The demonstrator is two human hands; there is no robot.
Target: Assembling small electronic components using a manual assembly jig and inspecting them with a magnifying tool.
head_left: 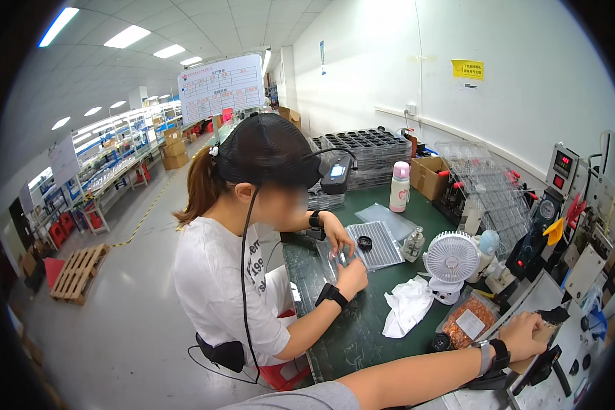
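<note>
My left hand reaches out to the right from a grey sleeve, with a grey band and a black band on the wrist. Its fingers are bent closed around or against something beside a tan piece; what they hold is hidden. A black piece lies just past the fingertips. Below the hand stands a black bracket-like part on a light work surface. A clear bag of copper-coloured small parts with a white label lies left of the hand. My right hand is out of view.
A seated co-worker handles a clear plastic item at the green table. Near them are a white fan, a crumpled white cloth, a bottle and stacked black trays. Machines with a red display stand right.
</note>
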